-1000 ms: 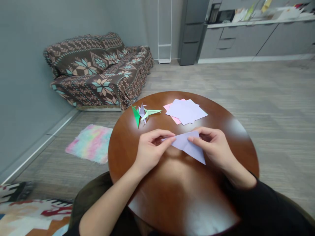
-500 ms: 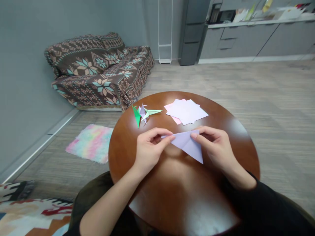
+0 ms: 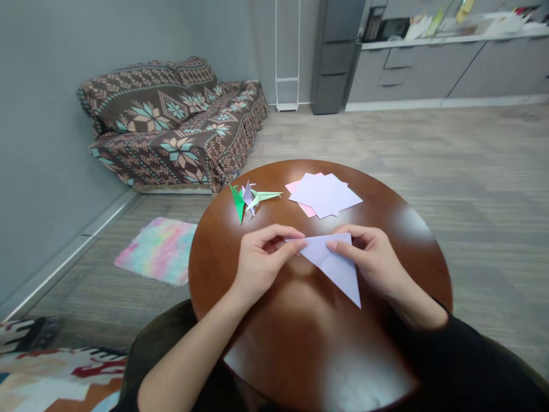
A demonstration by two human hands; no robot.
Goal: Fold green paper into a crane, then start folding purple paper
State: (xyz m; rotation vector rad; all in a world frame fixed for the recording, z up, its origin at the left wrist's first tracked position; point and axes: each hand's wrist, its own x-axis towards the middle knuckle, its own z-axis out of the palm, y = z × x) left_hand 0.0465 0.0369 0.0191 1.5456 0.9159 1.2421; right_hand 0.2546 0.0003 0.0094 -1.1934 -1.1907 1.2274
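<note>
A lilac paper folded into a triangle point(image 3: 334, 263) is held over the round brown table point(image 3: 309, 343). My left hand point(image 3: 261, 260) pinches its left corner with thumb and fingers closed. My right hand point(image 3: 373, 257) grips its upper right edge, thumb on top. The triangle's long point hangs down toward the right. Both hands hover just above the tabletop near its middle.
A stack of lilac and pink paper squares point(image 3: 323, 194) lies at the table's far side. Beside it sit folded paper cranes point(image 3: 251, 200) in green, lilac and pale green. A patterned sofa point(image 3: 171, 123), a pastel rug point(image 3: 158, 249) and grey cabinets point(image 3: 429, 68) surround the table.
The folded triangle has tilted, its lower point now reaching further down and right. Both hands kept their grip and shifted only slightly.
</note>
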